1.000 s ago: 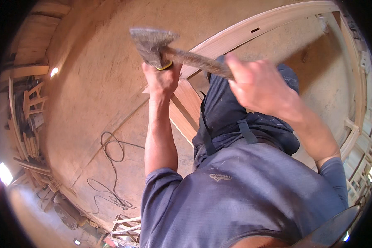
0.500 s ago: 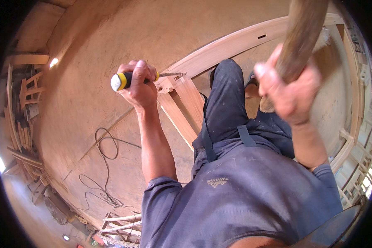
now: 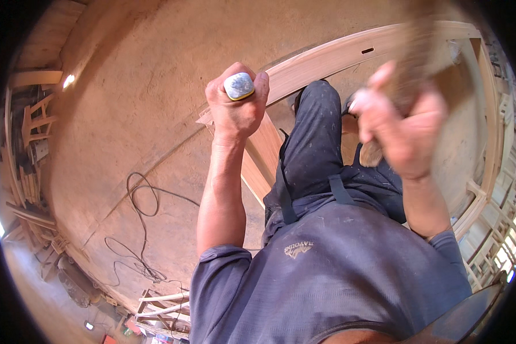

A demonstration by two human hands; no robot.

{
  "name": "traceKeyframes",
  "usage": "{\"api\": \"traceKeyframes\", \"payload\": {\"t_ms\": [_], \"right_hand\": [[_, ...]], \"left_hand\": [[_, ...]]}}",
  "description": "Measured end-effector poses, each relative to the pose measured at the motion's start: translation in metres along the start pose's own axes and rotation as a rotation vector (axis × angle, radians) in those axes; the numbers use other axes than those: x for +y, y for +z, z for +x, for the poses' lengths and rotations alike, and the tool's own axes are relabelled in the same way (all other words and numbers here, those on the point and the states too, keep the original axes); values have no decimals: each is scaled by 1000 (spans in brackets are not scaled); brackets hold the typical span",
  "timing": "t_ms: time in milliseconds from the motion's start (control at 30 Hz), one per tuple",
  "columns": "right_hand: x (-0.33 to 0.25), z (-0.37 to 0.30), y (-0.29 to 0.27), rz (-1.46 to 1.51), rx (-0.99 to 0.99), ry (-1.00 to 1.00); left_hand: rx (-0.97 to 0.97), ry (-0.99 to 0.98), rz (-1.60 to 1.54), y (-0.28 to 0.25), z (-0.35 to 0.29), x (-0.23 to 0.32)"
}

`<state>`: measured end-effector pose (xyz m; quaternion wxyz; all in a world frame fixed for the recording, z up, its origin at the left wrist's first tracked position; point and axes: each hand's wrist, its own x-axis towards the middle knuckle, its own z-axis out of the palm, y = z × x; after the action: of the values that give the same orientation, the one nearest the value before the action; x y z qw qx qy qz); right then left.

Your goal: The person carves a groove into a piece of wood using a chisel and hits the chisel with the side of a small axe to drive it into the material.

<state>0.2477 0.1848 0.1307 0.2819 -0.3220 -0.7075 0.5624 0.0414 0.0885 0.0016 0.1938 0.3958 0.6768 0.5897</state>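
White at its butt and rimmed with yellow, a tool handle [image 3: 239, 86] is being held with its butt facing the camera, the fingers of the left hand [image 3: 235, 110] being clamped around it. It is being held over the left end of a long board [image 3: 327, 62], near where a second board [image 3: 266, 140] is being brought in at an angle; a pointed bit of wood [image 3: 204, 118] is being left showing beside the wrist. Well apart from it, a wooden shaft [image 3: 411, 60] is being gripped in the right hand [image 3: 407, 129], its lower end being angled toward the dark trousers [image 3: 318, 117]. One slot [image 3: 367, 50] is being shown in the long board, so some cutting is judged to be done already; how much is being left at the covered corner cannot be told. The tool's working end is being hidden beneath the fist, as is the meeting of the boards. The shaft's upper part is being blurred, and whatever is being carried at its top is being lost from view. Farther out, a loose cable [image 3: 145, 215] is being supported by the brown floor [image 3: 109, 143], and a wooden frame [image 3: 163, 299] is being partly covered by the sleeve [image 3: 221, 266].
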Motion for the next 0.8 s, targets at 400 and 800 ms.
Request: {"api": "traceKeyframes", "payload": {"t_ms": [400, 800], "right_hand": [[2, 13, 11, -673, -221, -355], [33, -48, 2, -152, -11, 267]], "left_hand": [[-6, -22, -18, -6, -16, -22], [-21, -42, -233, -13, 1, -17]]}}
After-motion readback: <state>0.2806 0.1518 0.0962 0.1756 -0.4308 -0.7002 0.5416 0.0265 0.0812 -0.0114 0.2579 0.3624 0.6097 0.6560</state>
